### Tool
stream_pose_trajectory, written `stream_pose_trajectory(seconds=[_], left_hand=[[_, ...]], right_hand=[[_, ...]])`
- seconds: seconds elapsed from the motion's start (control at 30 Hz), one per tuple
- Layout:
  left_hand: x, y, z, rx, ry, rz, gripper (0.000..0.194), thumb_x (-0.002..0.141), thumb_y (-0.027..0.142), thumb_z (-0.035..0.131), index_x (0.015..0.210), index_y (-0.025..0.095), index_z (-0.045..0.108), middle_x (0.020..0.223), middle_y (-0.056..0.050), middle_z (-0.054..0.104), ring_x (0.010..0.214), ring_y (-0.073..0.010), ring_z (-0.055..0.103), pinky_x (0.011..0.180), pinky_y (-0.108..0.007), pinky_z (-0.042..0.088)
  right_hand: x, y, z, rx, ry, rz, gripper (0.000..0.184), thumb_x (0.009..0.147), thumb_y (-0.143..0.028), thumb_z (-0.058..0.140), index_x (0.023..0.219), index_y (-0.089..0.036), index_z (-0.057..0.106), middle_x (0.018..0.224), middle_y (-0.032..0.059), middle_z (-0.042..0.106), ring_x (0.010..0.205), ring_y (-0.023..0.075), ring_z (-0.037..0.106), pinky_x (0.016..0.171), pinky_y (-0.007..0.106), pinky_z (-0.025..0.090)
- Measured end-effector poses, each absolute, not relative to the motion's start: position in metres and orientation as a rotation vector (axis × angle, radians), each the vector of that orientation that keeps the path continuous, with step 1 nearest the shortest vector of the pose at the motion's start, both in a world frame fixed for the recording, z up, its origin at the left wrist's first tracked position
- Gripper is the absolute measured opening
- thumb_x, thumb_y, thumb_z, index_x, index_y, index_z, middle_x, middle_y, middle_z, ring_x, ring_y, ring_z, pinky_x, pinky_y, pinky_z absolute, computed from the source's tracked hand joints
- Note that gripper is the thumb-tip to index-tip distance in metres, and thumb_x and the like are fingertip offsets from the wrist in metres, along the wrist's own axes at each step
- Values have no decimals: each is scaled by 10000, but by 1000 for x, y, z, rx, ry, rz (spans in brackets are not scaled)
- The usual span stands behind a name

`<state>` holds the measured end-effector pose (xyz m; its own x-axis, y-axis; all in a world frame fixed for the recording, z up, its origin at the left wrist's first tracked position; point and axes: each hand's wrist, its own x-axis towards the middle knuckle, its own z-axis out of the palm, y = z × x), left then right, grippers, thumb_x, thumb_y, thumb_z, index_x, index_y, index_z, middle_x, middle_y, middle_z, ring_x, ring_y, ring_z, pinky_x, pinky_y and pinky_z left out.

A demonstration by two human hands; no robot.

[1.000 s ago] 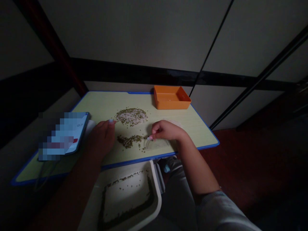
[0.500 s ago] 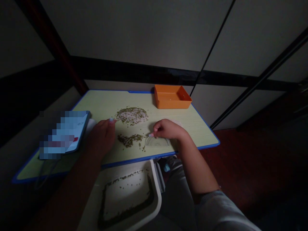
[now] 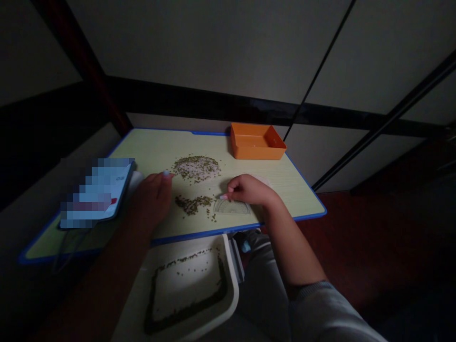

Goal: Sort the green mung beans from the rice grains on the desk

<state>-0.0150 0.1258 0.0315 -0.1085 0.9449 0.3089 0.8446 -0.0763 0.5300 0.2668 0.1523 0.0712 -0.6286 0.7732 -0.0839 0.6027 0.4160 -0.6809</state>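
The right hand (image 3: 246, 190) is bent at the wrist, its thumb and forefinger drawn narrowly together at the curved edge of a clear protractor (image 3: 233, 207); whether they pinch that edge or only hover over it, I cannot tell. The left hand (image 3: 151, 198) is loosely curled, its thumb pointing toward the far side, and what its underside may hold is hidden. The protractor lies with its straight edge toward the person, and a few loose beans are scattered just beside its left end. Between the two hands is a small pile of green beans (image 3: 192, 204), spread sideways. Beyond it, near the left thumb, sits a larger, rounder mixed pile (image 3: 197, 167) of green beans and pale grains. All this rests on a pale yellow worktop (image 3: 292, 202) with a blue rim. At its far right corner stands an orange box (image 3: 260, 153), and to the left of the left hand a device with a lit screen (image 3: 116, 183) leans back, partly blurred out. Below the near edge is a white tub (image 3: 233, 285), with dark green beans gathered along its inner sides and a few strewn across its bottom.
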Motion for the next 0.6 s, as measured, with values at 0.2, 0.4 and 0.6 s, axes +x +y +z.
stream_pose_trajectory(seconds=[0.2,0.4,0.6], left_hand=[[-14,125,34,1971,2041,888,614,965,534,171,1056,206,682,1191,-203,725,1214,-357,681,1160,-564,506],[-12,124,37,1961,2055,886,603,956,539,163,1030,220,669,1182,-192,722,1225,-346,677,1178,-548,493],[-11,124,36,1949,2046,910,573,951,571,168,971,233,630,1114,-191,724,1168,-350,689,1181,-570,489]], right_hand=[[266,152,70,-1154,-2443,1052,299,917,-243,714,646,-176,605,570,-61,544,605,97,429,671,299,270],[264,152,68,-1096,-2453,1066,299,911,-271,701,647,-186,591,576,-64,535,609,102,425,674,295,269],[263,152,67,-1067,-2471,1093,301,923,-235,696,651,-181,581,587,-65,529,623,100,420,684,300,276]])
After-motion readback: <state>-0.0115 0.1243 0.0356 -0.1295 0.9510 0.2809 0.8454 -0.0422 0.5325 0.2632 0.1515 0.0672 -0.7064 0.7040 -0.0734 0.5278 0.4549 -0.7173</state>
